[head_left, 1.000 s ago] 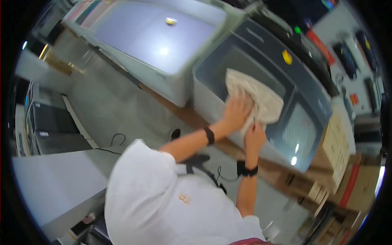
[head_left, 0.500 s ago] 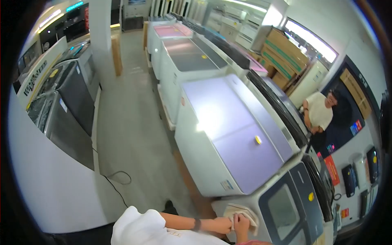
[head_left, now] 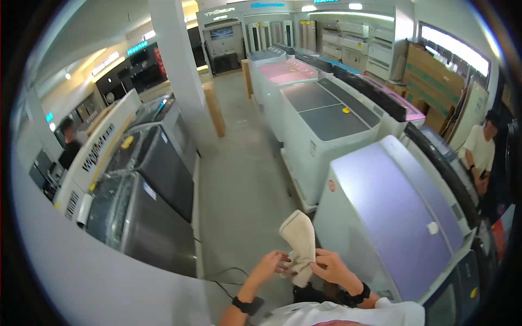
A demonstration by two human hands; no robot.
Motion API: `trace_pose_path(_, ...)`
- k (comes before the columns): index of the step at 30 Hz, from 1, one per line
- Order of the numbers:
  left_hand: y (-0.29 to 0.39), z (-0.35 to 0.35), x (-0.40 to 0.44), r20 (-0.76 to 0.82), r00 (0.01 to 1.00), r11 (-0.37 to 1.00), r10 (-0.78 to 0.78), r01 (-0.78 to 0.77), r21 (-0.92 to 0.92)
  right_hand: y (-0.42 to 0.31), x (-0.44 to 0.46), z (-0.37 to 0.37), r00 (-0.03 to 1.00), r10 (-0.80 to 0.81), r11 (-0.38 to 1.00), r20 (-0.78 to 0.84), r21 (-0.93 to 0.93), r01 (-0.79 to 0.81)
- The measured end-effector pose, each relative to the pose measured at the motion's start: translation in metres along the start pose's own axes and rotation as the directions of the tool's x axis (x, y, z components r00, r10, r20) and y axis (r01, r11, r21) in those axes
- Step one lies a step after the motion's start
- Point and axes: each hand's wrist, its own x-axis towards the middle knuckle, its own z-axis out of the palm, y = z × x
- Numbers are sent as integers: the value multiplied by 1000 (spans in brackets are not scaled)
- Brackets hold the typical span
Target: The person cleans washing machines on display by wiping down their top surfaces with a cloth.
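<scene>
In the head view, the cloth (head_left: 300, 234) hangs in the air at five o'clock from the centre, bunched low down, with a wider flap rising at its top. The right hand (head_left: 333, 266), at four o'clock from the cloth, has thumb and fingertips pinched together on its edge. The left hand (head_left: 272, 264), at about half past seven, has its fingers curled and a little apart beside the cloth; whether they grip it, I cannot tell. Each wrist wears a black band.

The purple washer (head_left: 389, 209) stands at three o'clock from the cloth, apart from it, and the grey washer (head_left: 331, 117) at about half past twelve. Dark washers (head_left: 157, 214) line the aisle at nine to ten o'clock, and a black cable (head_left: 231, 270) lies at eight. One person (head_left: 479, 152) is at two o'clock, another (head_left: 70, 145) at ten, both well apart from the cloth.
</scene>
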Motion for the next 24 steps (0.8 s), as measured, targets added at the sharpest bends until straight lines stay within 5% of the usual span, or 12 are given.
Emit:
trace_pose_path(2, 9, -42, 11, 50, 987, 865, -153, 158, -477, 23, 42, 26, 986, -33, 998, 164, 51, 25)
trace_pose_path(5, -11, -82, 60, -55, 981, 846, -184, 129, -517, 66, 115, 71, 829, -229, 933, 510, -129, 336)
trace_pose_path(6, -19, -99, 83, -123, 988, 893, -91, 27, -448, 104, 129, 99, 783, -423, 836, 455, -136, 531)
trace_pose_path(10, -21, -182, 152, -280, 946, 844, -162, -14, -536, 157, 224, 125, 674, -491, 753, 551, -121, 647)
trace_pose_path(13, 32, -209, 165, -404, 906, 868, -127, -95, -487, 186, 309, 138, 750, -153, 963, 644, -71, 258)
trace_pose_path(14, 41, -225, 177, -434, 888, 862, -153, -95, -498, 193, 338, 138, 766, -176, 943, 619, -117, 311)
trace_pose_path(17, 49, -288, 216, -391, 914, 846, -112, -119, -520, 189, 401, 137, 896, -39, 974, 443, -182, 132)
trace_pose_path(20, 78, -318, 260, -446, 894, 866, 46, -258, -428, 218, 444, 148, 968, -151, 988, 201, 16, 151)
trace_pose_path(24, 119, -352, 309, -587, 808, 940, 61, -244, -239, 255, 512, 160, 976, 134, 983, 174, 102, -154)
